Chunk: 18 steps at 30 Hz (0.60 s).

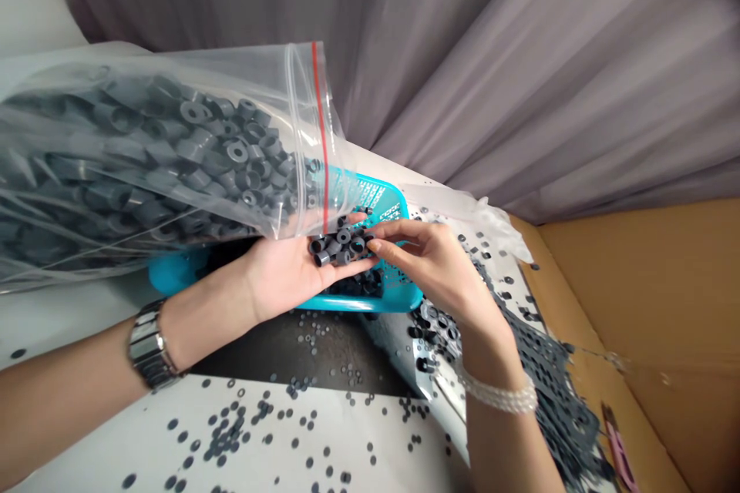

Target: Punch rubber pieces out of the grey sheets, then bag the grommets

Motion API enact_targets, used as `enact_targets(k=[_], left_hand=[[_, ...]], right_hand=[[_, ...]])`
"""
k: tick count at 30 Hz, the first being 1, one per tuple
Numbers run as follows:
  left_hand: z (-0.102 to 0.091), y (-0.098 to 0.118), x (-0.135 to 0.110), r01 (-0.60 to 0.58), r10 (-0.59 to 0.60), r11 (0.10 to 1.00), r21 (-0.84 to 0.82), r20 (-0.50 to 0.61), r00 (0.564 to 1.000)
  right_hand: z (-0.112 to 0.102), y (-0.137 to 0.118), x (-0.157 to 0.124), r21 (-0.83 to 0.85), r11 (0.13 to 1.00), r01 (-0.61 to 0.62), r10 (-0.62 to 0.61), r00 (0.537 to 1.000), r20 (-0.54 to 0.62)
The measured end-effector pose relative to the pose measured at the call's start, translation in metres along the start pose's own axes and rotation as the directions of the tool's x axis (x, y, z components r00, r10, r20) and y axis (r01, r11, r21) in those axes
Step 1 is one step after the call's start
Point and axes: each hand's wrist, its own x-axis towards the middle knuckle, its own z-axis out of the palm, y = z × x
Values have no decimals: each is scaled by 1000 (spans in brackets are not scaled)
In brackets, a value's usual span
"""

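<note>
My left hand (280, 273) lies palm up, cradling several small dark grey hollow caps (342, 243) with round ends. Thumb and fingertips of my right hand (431, 258) pinch at one cap on the far side of that pile. Beneath both hands sits a turquoise plastic basket (405, 296) holding more dark pieces. A clear zip bag (173, 150) with a red stripe, full of similar grey caps, rests on its side; its mouth end overlaps my left palm. Whether the bag mouth is sealed I cannot tell.
Small dark discs (225, 435) are scattered over the white table (277, 470). On the right lie dark perforated strips (549, 362), a pink-handled tool (620, 451) and a cardboard box (647, 285). Crumpled clear plastic (500, 227) lies behind my right hand; a grey curtain (462, 69) hangs behind.
</note>
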Motion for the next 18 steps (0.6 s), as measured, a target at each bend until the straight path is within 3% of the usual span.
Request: enact_targets(k=[7,12,18], left_hand=[[0,0,1,-20,20,1000,14,-2,1000],[1,0,2,-19,19,1000,-2,-43,999],[1,1,2,-40,39,998,-40,-35,999]], right_hand=[[2,-4,0,-52,998,-24,19,995,-94],[0,-6,-1,-104,994,-39,32,997,-75],[-4,-7,-3,-43,999,-10,6,997,-80]])
